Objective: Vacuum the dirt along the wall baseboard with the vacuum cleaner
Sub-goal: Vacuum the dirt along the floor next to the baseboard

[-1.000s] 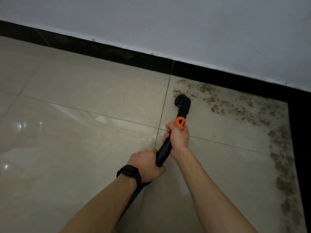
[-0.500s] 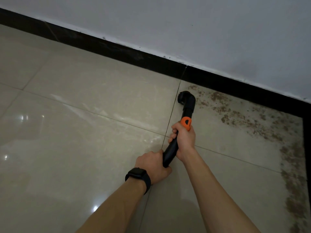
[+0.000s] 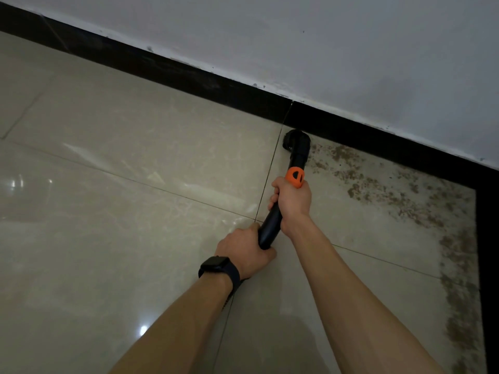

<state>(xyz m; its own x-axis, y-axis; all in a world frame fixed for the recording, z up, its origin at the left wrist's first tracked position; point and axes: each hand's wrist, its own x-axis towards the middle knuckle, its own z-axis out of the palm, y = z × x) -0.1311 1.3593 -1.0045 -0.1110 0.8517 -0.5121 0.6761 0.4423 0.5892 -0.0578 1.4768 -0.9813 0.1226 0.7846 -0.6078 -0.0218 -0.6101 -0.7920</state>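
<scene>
**Vacuuming at the baseboard: both hands on the wand**

Item 1, vacuum wand (image 3: 270, 225). This black tube is slanting up and away from the person toward the wall (image 3: 324, 49). Its round brush nozzle (image 3: 297, 141) is sitting on the floor (image 3: 135, 184) at the foot of the black baseboard (image 3: 189, 74), just right of a grout line (image 3: 270, 171). From where I am standing I cannot tell whether the bristles are touching the baseboard. An orange collar (image 3: 294, 178) is ringing the tube just behind the nozzle neck.

Item 2, right hand (image 3: 293, 201). It is gripping the wand directly below the orange collar, with its fingers curling round the left side of the tube and the back of the hand facing up.

Item 3, left hand (image 3: 243, 247). It is gripping the lower end of the wand, close behind the right hand, knuckles up. A black watch (image 3: 218, 268) is sitting on its wrist. A short stretch of dark hose (image 3: 229, 295) is showing beneath the wrist.

Item 4, dirt (image 3: 378, 190). Brown crumbly patches are lying on the tile immediately right of the nozzle. They are running along the baseboard toward the corner, then turning down beside the dark strip (image 3: 486, 265) at the right edge of the floor.

Item 5, floor. The glossy beige tiles are reflecting small points of light at the left.

Item 6, wall. It is pale, and its paint is showing chips along the top of the baseboard.
</scene>
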